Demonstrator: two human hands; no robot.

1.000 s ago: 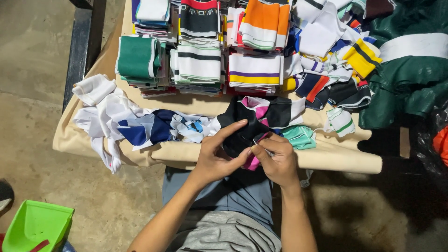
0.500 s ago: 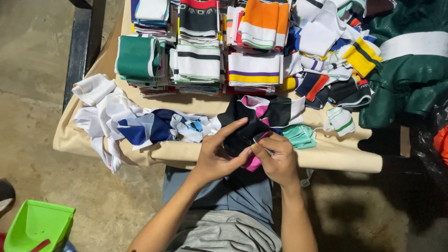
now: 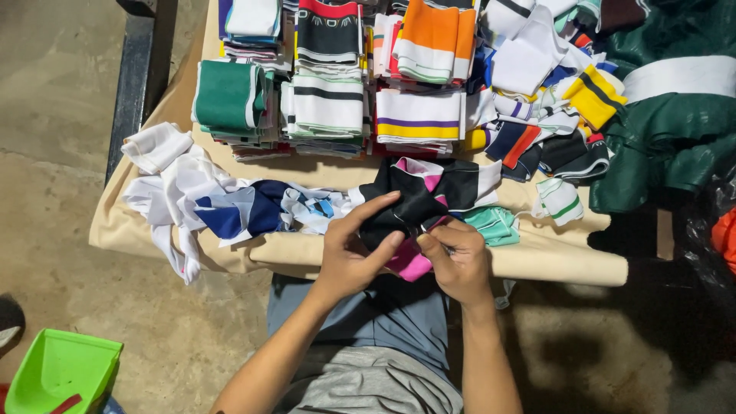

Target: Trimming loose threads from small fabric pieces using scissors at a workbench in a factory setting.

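- Almost nothing has shifted since the earlier frames: both hands stay at the same spot on the near edge of the table, so the fine work on the cloth is going on in place, not finished.
- The left hand [image 3: 349, 257] is partly closed, thumb and fingers pinching the black and pink fabric piece [image 3: 410, 218], index finger stretched across its top.
- The right hand [image 3: 460, 261] is curled shut on the same piece from the other side; a small metal tool seems to sit in its fingers, too small to tell surely.
- That piece lies at the front edge of the tan-covered table [image 3: 560, 257], just above the person's lap, partly hanging over.
- Counted: two hands, one piece being worked.
- One loose heap of white and blue pieces [image 3: 215, 203] lies to the left.
- About five folded stacks stand behind, among them a green stack [image 3: 226, 96] and an orange-topped stack [image 3: 433, 34].
- One green plastic bin [image 3: 57, 376] sits on the floor.
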